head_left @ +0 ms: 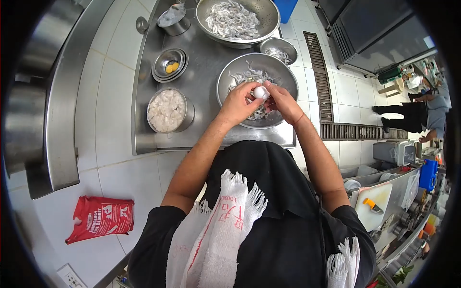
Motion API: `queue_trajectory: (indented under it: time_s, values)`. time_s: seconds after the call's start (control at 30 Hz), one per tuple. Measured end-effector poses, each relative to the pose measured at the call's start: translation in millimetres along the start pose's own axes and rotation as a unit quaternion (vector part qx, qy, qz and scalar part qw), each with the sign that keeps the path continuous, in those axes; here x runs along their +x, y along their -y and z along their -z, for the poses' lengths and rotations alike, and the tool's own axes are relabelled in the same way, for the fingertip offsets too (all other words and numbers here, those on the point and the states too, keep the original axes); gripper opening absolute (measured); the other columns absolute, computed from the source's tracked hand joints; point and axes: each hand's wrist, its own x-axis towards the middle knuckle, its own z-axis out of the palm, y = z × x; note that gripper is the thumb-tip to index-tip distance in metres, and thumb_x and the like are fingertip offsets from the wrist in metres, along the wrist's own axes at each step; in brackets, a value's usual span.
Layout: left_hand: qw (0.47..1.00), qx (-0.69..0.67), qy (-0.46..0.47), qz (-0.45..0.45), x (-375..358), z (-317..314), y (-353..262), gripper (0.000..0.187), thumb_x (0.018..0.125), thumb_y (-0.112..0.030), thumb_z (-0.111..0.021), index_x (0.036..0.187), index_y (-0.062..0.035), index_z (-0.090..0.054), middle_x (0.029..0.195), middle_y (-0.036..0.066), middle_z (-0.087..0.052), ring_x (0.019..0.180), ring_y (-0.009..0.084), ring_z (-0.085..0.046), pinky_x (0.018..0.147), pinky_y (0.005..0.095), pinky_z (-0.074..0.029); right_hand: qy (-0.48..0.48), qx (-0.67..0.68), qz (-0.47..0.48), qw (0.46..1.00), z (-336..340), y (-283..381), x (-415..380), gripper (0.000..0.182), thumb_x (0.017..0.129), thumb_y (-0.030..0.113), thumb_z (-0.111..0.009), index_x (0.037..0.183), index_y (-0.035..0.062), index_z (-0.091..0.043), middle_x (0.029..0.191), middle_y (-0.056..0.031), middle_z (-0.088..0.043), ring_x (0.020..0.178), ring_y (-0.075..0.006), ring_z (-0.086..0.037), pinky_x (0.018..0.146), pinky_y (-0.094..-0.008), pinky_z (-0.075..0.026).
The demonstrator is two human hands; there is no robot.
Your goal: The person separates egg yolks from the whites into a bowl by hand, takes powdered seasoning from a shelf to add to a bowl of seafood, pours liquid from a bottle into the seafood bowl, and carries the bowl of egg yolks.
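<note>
My left hand [238, 104] and my right hand [285, 102] meet above a wide steel bowl [223, 79]. Between their fingertips is a smooth, white, rounded egg [260, 92], partly covered by the fingers. Both hands are closed around it, one from each side. Below them in the bowl lie greyish-white, tentacled pieces of seafood [252, 77], like small octopus or squid. To the left, a small steel bowl [157, 67], stacked in others, holds yellow egg yolks [171, 67].
A perforated steel colander [273, 21] full of similar seafood stands at the back, near a smaller bowl [293, 45]. At the left are a pot [190, 117] of pale pieces and another pot [177, 28]. A person [413, 113] stands at the far right. A red fire-blanket pouch [101, 218] hangs left.
</note>
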Motion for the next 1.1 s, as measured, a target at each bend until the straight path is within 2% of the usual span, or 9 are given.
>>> queue_trajectory:
  time_s: [0.13,0.17,0.23,0.37,0.53,0.63,0.73,0.93,1.1]
  values:
    - [0.998,-0.043,-0.022,0.045,2,0,16,0.042,0.088,-0.01,-0.074,0.127,-0.0056,-0.062,0.118,0.008,-0.068,0.091,0.0155,-0.069,0.079,0.0303,-0.058,0.024,-0.003,0.045,0.999,-8,-6,4,0.041,0.104,0.023,-0.057,0.136,-0.0031,-0.053,0.111,-0.0083,-0.065,0.088,-0.0118,-0.064,0.076,-0.0261,-0.057]
    - [0.997,-0.055,-0.023,0.045,3,-1,20,0.039,0.087,-0.01,-0.074,0.124,-0.0044,-0.062,0.117,0.01,-0.068,0.09,0.017,-0.07,0.078,0.0307,-0.059,0.014,0.024,0.037,0.999,-8,-10,6,0.043,0.102,0.014,-0.058,0.14,-0.0041,-0.049,0.118,-0.0106,-0.064,0.098,-0.0143,-0.065,0.084,-0.0278,-0.057]
    - [0.996,-0.078,-0.025,0.044,4,-2,23,0.033,0.087,-0.008,-0.073,0.118,-0.002,-0.062,0.116,0.013,-0.067,0.088,0.0201,-0.072,0.075,0.0316,-0.059,0.005,0.018,0.04,0.999,-9,-16,10,0.044,0.103,0.014,-0.058,0.142,-0.0034,-0.049,0.121,-0.0116,-0.064,0.103,-0.0153,-0.065,0.086,-0.0284,-0.058]
    - [0.998,-0.065,-0.002,0.024,6,3,28,0.048,0.088,-0.007,-0.072,0.135,-0.0082,-0.06,0.121,0.01,-0.067,0.094,0.015,-0.07,0.08,0.0292,-0.059,0.014,0.02,0.045,0.999,-13,-11,7,0.044,0.103,0.012,-0.057,0.144,-0.0024,-0.049,0.124,-0.013,-0.063,0.109,-0.0162,-0.064,0.09,-0.0287,-0.057]
    - [0.999,-0.025,0.022,-0.038,12,5,35,0.05,0.088,-0.003,-0.071,0.137,-0.0116,-0.063,0.13,0.01,-0.063,0.094,0.0127,-0.068,0.082,0.027,-0.059,0.002,-0.003,0.041,0.999,-11,-13,4,0.043,0.103,0.011,-0.056,0.144,-0.002,-0.05,0.122,-0.0118,-0.063,0.104,-0.0152,-0.065,0.089,-0.0282,-0.057]
    - [0.997,-0.049,0.051,0.022,15,7,36,0.046,0.089,-0.002,-0.071,0.133,-0.0117,-0.067,0.132,0.01,-0.062,0.093,0.0114,-0.068,0.082,0.0257,-0.058,0.0,0.011,0.038,0.999,-11,-12,3,0.043,0.103,0.01,-0.056,0.144,-0.0022,-0.05,0.119,-0.0104,-0.064,0.101,-0.0147,-0.066,0.089,-0.028,-0.057]
    - [0.99,-0.127,0.053,0.038,15,6,36,0.047,0.088,-0.001,-0.072,0.133,-0.0108,-0.066,0.116,0.009,-0.065,0.094,0.0154,-0.07,0.083,0.0266,-0.059,-0.004,0.015,0.033,0.999,-10,-14,2,0.042,0.103,0.01,-0.055,0.143,-0.0023,-0.05,0.114,-0.0094,-0.065,0.099,-0.0144,-0.067,0.088,-0.0279,-0.057]
    - [0.971,-0.21,0.091,0.067,19,4,53,0.045,0.091,-0.001,-0.071,0.135,-0.0093,-0.065,0.13,0.008,-0.065,0.094,0.0108,-0.068,0.083,0.0247,-0.057,-0.004,0.012,0.033,0.999,-11,-17,5,0.042,0.103,0.011,-0.054,0.142,-0.0024,-0.051,0.11,-0.0085,-0.067,0.096,-0.0138,-0.067,0.086,-0.0273,-0.056]
    - [0.971,-0.204,0.096,0.077,21,5,57,0.043,0.091,-0.002,-0.072,0.134,-0.0067,-0.065,0.129,0.008,-0.067,0.098,0.0124,-0.069,0.084,0.0257,-0.057,0.0,0.015,0.024,1.0,-13,-16,6,0.041,0.103,0.011,-0.05,0.142,-0.0015,-0.051,0.107,-0.0071,-0.067,0.093,-0.0119,-0.066,0.085,-0.0262,-0.055]
